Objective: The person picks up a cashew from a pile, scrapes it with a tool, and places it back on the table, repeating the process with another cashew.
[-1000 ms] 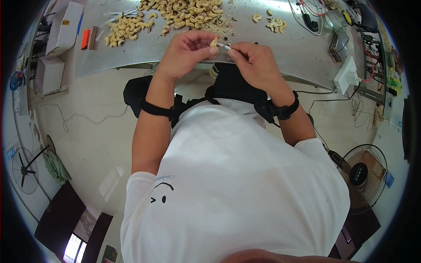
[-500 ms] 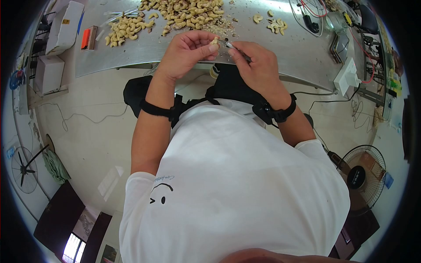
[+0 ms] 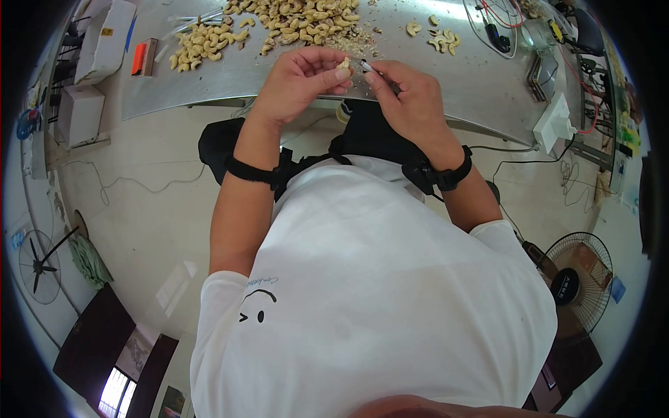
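My left hand pinches a pale cashew between thumb and fingers, above the front edge of the metal table. Just to its right, my right hand is closed around a slim tool with a light-coloured section, its dark tip pointing towards the cashew, with a small gap between them. Behind my hands lies a large heap of cashews with crumbs beside it. A smaller pile sits to the left, and several pieces lie to the right.
An orange and brown box stands at the table's left. Clear tubes lie behind the small pile. On the right are a coiled cable with a black connector, a glass jar and a white power strip.
The tool tip in my right hand has drawn slightly away from the cashew. The whole view has shifted a little. Both hands keep their hold.
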A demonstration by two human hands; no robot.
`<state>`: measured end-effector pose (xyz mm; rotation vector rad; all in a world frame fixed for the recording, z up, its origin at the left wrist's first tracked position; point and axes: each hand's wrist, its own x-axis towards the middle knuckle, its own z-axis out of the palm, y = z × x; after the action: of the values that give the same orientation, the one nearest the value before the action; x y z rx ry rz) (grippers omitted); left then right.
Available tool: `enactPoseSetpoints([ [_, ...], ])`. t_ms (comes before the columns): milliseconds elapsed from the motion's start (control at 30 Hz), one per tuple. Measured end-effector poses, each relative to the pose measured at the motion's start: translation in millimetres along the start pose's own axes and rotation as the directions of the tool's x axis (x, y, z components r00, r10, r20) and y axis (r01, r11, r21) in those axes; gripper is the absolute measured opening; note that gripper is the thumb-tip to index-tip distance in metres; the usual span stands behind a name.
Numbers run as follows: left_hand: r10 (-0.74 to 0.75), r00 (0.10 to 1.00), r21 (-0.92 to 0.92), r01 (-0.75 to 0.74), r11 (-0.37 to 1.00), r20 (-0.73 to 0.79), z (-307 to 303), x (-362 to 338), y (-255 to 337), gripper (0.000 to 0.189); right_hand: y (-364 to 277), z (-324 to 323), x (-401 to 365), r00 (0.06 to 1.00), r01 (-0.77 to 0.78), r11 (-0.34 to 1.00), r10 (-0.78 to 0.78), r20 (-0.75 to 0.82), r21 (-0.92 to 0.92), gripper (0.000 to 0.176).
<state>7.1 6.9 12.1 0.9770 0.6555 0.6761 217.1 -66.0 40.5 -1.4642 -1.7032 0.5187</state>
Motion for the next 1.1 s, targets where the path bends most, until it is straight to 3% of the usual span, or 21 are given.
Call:
enactPoseSetpoints([
  [100, 0.012, 1.0, -0.002, -0.012, 1.0, 0.01, 1.2, 0.1, 1.4, 0.027, -5.0, -2.6, -0.1, 0.999, 0.003, 0.999, -0.004, 0.044, 0.032, 0.014],
  [300, 0.011, 1.0, -0.007, -0.011, 1.0, 0.013, 2.2, -0.9, 2.6, 0.027, 4.2, -0.5, 0.0, 0.998, -0.06, 0.998, 0.06, -0.033, 0.014, 0.015],
  [400, 0.008, 1.0, -0.025, -0.008, 1.0, 0.016, 1.5, -0.3, 2.3, 0.028, 2.5, -1.4, 1.6, 0.999, -0.006, 0.999, 0.008, -0.036, 0.054, 0.016],
  [500, 0.062, 0.998, -0.043, -0.061, 0.997, 0.016, 3.4, 0.0, 1.9, 0.028, 2.9, 1.1, -1.6, 0.988, -0.148, 0.974, 0.138, 0.068, 0.169, 0.017],
  [600, 0.161, 0.986, 0.064, -0.157, 0.985, -0.053, 7.9, -0.8, -2.1, 0.027, 7.8, 5.6, -4.9, 0.972, -0.235, 0.928, 0.216, 0.093, 0.289, 0.02],
  [700, 0.225, 0.971, 0.152, -0.211, 0.966, -0.085, 15.3, -2.5, -0.6, 0.029, 11.4, 7.7, -5.6, 0.964, -0.265, 0.895, 0.236, 0.123, 0.36, 0.021],
  [800, 0.325, 0.938, 0.119, -0.311, 0.943, -0.12, 24.3, -0.1, -7.8, 0.026, 13.0, 8.3, -5.0, 0.951, -0.309, 0.86, 0.268, 0.158, 0.405, 0.021],
  [900, 0.416, 0.901, 0.235, -0.381, 0.894, -0.122, 20.3, 4.5, -15.5, 0.022, 13.9, 8.7, -5.8, 0.948, -0.317, 0.831, 0.271, 0.166, 0.457, 0.021],
  [1000, 0.342, 0.909, 0.329, -0.257, 0.909, -0.236, 24.1, 1.8, -7.8, 0.019, 7.5, 4.0, -5.1, 0.928, -0.373, 0.816, 0.318, 0.196, 0.442, 0.02],
  [1100, 0.232, 0.928, 0.308, -0.139, 0.941, -0.29, 27.6, -1.6, -1.5, 0.022, 9.6, 3.0, -5.2, 0.916, -0.399, 0.813, 0.338, 0.214, 0.423, 0.02],
])
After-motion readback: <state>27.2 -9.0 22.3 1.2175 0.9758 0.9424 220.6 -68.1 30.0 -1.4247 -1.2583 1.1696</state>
